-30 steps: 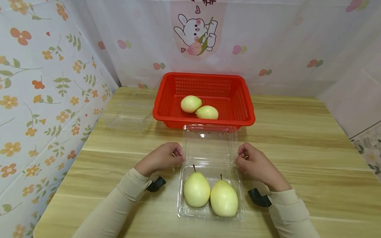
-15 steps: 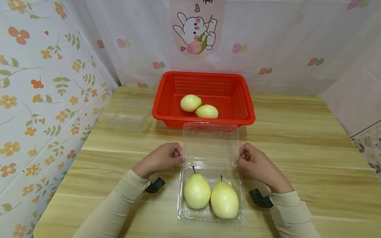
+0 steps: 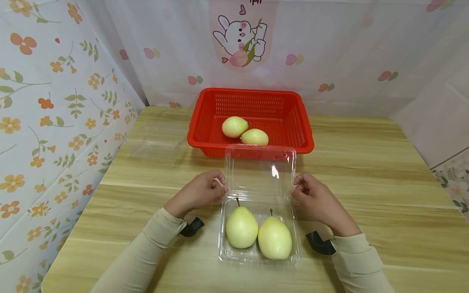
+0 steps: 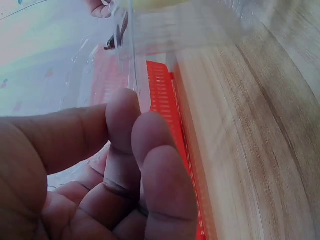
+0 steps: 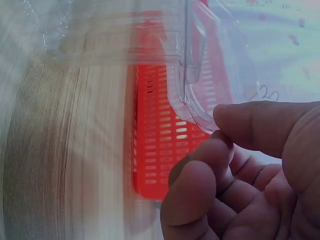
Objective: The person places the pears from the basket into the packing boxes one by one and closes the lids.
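A clear plastic clamshell box stands in front of me with its lid raised on the far side. Two pale yellow pears sit side by side in its base, stems pointing away. My left hand pinches the lid's left edge between thumb and fingertips; the left wrist view shows the thin plastic edge at the fingertips. On the opposite side, my right hand pinches the lid's right edge, and in the right wrist view a curved plastic corner meets the thumb and forefinger.
Behind the lid stands a red slotted basket holding two more pears. Another clear plastic container lies at the back left of the wooden table. Printed cloth hangs along the back and left.
The lid has tilted up further, its top edge now overlapping more of the basket. Both hands have risen slightly with it, and the box has shifted a little away from me.
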`<state>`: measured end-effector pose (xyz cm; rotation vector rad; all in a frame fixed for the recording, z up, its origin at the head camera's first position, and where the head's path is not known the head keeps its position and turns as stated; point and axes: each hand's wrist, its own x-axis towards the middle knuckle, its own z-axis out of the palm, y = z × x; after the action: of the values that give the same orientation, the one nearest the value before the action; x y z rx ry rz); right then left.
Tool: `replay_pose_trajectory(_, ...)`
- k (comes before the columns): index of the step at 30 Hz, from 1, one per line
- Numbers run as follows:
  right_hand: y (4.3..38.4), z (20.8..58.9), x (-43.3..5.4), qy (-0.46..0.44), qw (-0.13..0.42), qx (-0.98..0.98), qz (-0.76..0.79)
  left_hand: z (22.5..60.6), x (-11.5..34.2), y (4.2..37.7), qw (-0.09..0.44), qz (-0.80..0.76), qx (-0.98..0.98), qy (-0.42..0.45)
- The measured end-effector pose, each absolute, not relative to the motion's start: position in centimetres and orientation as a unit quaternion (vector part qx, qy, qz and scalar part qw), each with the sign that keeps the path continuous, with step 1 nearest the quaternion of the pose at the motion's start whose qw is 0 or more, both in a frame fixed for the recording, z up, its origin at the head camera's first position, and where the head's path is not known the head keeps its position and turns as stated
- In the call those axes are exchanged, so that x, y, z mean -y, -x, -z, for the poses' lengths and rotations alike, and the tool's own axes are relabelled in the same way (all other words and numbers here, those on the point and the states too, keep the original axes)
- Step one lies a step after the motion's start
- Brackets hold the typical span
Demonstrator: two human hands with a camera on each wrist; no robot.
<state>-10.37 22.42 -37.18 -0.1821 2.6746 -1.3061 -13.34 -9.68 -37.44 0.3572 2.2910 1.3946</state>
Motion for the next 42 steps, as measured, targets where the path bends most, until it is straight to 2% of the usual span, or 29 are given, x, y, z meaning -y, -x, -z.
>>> replay_pose_trajectory(8,10.46,36.91,-22.52,0.032,0.105,-0.881,0.460,37.26,9.52,13.50,0.195,-0.523,-0.823,-0.108)
replay_pose_trajectory(18,10.50,36.65,-22.64,0.059,0.091,-0.856,0.505,36.87,9.56,13.68,0.170,-0.542,-0.819,-0.079)
replay_pose_trajectory(27,10.62,36.89,-22.44,0.044,0.092,-0.852,0.514,36.69,9.56,13.86,0.185,-0.558,-0.808,-0.045)
replay_pose_trajectory(42,10.62,36.67,-22.68,0.048,0.107,-0.828,0.548,36.59,9.84,13.89,0.196,-0.566,-0.797,-0.074)
